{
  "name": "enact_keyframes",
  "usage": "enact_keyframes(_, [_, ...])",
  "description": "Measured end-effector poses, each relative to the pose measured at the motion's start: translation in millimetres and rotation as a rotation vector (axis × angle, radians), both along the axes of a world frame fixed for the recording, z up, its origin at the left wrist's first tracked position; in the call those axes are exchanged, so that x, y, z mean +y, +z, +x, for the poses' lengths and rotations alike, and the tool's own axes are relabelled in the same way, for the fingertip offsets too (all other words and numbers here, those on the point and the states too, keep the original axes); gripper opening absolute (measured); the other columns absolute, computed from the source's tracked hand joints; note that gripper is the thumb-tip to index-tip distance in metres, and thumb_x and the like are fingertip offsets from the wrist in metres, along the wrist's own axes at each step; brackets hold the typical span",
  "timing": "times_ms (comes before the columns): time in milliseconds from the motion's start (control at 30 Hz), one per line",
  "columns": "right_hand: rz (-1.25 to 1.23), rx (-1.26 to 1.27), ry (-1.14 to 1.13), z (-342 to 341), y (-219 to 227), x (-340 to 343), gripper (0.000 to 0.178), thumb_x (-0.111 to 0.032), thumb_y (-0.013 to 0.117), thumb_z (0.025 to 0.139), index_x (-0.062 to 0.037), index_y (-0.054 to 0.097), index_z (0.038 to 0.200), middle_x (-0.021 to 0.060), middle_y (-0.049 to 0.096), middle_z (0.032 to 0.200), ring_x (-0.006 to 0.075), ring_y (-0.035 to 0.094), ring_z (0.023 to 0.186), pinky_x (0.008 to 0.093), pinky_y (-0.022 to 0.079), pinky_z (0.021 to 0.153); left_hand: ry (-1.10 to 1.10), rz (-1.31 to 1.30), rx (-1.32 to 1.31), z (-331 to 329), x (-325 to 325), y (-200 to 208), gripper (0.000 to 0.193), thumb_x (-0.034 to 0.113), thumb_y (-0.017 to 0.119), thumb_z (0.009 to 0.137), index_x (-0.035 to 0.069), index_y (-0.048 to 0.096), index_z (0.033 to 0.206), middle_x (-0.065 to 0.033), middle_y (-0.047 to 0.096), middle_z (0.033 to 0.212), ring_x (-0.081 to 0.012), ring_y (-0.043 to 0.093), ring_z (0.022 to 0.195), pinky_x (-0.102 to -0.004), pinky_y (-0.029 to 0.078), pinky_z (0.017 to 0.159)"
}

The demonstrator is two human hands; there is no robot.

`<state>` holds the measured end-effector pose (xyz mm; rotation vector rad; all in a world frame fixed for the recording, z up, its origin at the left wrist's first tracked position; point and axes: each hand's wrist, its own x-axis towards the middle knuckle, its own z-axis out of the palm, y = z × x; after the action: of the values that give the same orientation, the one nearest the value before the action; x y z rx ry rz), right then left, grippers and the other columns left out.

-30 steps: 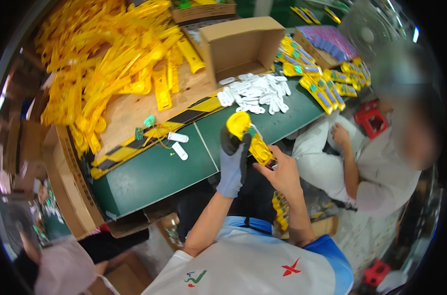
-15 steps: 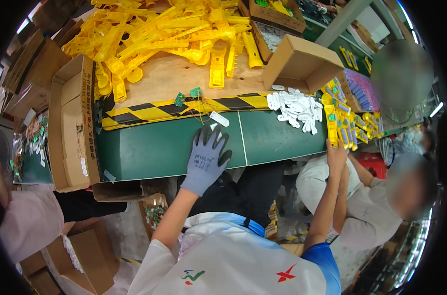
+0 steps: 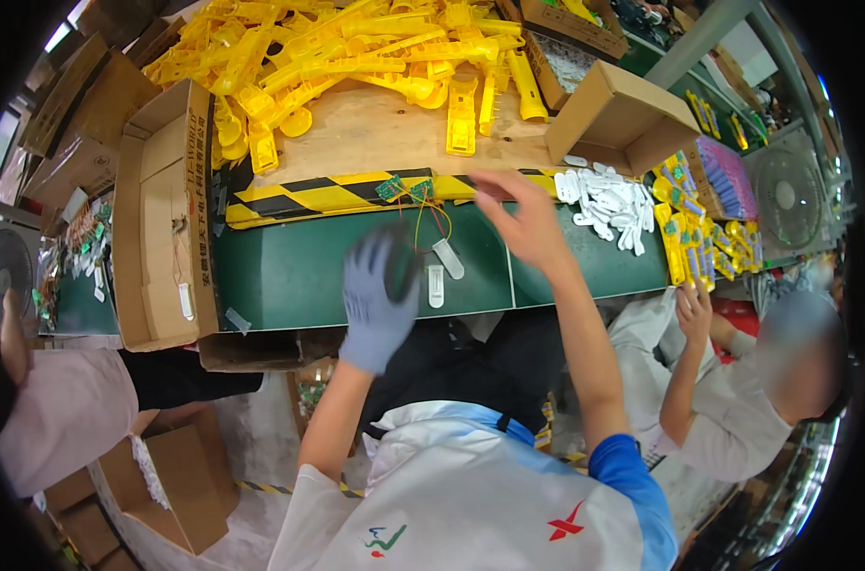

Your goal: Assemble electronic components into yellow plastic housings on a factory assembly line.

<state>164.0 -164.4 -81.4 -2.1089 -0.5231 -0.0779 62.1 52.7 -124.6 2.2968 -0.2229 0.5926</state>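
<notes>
My left hand [image 3: 380,295], in a grey glove with dark fingertips, hovers over the front of the green bench top; motion smears its fingers. Just right of it lie two white oblong plastic pieces, one tilted [image 3: 447,259] and one upright in view [image 3: 436,286]. Behind them, two small green circuit boards [image 3: 391,189] [image 3: 421,193] rest by the striped strip, with thin red and yellow wires trailing toward the white pieces. My bare right hand [image 3: 529,224] is over the bench near the strip, fingers stretched leftward, with nothing seen in it.
Yellow plastic housings [image 3: 356,67] are heaped on a wooden board behind the black-and-yellow strip [image 3: 328,198]. A cardboard box [image 3: 166,228] stands left. To the right are white pieces [image 3: 611,205], an open carton [image 3: 623,114] and yellow housings with boards [image 3: 685,238], by a co-worker's hand [image 3: 694,309].
My right hand has left the yellow housings at the right and swung left over the bench's middle. My left hand has drawn away from the white pieces, both now in plain view.
</notes>
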Motion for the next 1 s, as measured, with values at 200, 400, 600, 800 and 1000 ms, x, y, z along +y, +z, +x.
enact_keyframes(200, [-0.228, -0.175, 0.264, 48.3, -28.5, 44.0, 0.026, -0.020, 0.072, 0.085, -0.0042, 0.068, 0.106, 0.0113, 0.065, 0.098, 0.0329, 0.061, 0.097, 0.0393, 0.048, 0.091, 0.049, 0.273, 0.073, 92.5, 26.0, -14.4, 0.062, 0.017, 0.078, 0.076, 0.004, 0.054, 0.132, -0.0168, 0.054, 0.135, -0.0387, 0.043, 0.130, -0.0476, 0.035, 0.109])
enact_keyframes(400, [0.416, 0.322, -0.039, 26.4, -49.6, -3.9, 0.022, -0.012, 0.074, 0.089, 0.0013, 0.061, 0.101, 0.0071, 0.069, 0.096, 0.0132, 0.066, 0.085, 0.0266, 0.052, 0.076, -0.238, -1.066, 0.348, 56.5, 53.8, 5.3, 0.043, -0.003, 0.075, 0.074, -0.005, 0.061, 0.114, -0.0105, 0.066, 0.109, -0.0186, 0.064, 0.097, -0.0337, 0.053, 0.090])
enact_keyframes(600, [0.602, 0.256, -0.385, -27.0, -24.1, -36.9, 0.021, -0.007, 0.071, 0.090, 0.0038, 0.060, 0.104, 0.0076, 0.068, 0.090, 0.0107, 0.066, 0.076, 0.0223, 0.053, 0.068, -0.019, -0.753, 0.139, 64.8, 91.4, 29.7, 0.026, -0.009, 0.066, 0.080, -0.003, 0.062, 0.105, -0.0092, 0.068, 0.099, -0.0166, 0.064, 0.092, -0.0275, 0.051, 0.086])
enact_keyframes(800, [0.872, 0.112, -0.194, -63.2, 8.8, -65.5, 0.024, 0.003, 0.069, 0.087, 0.0042, 0.061, 0.110, 0.0101, 0.069, 0.101, 0.0129, 0.066, 0.085, 0.0272, 0.055, 0.078, 0.198, 0.298, -0.012, 99.3, 56.2, 32.1, 0.068, 0.011, 0.074, 0.083, 0.006, 0.043, 0.143, -0.0197, 0.053, 0.134, -0.0362, 0.048, 0.126, -0.0424, 0.038, 0.107])
enact_keyframes(1000, [0.794, 0.168, -0.115, -85.1, 49.8, -76.0, 0.018, 0.004, 0.072, 0.084, 0.0054, 0.066, 0.101, 0.0131, 0.069, 0.104, 0.0153, 0.066, 0.093, 0.0279, 0.053, 0.086, -0.341, -0.481, 0.117, 44.5, -38.8, 90.6, 0.059, 0.002, 0.067, 0.082, -0.001, 0.047, 0.138, -0.0175, 0.051, 0.139, -0.0293, 0.046, 0.131, -0.0407, 0.034, 0.110])
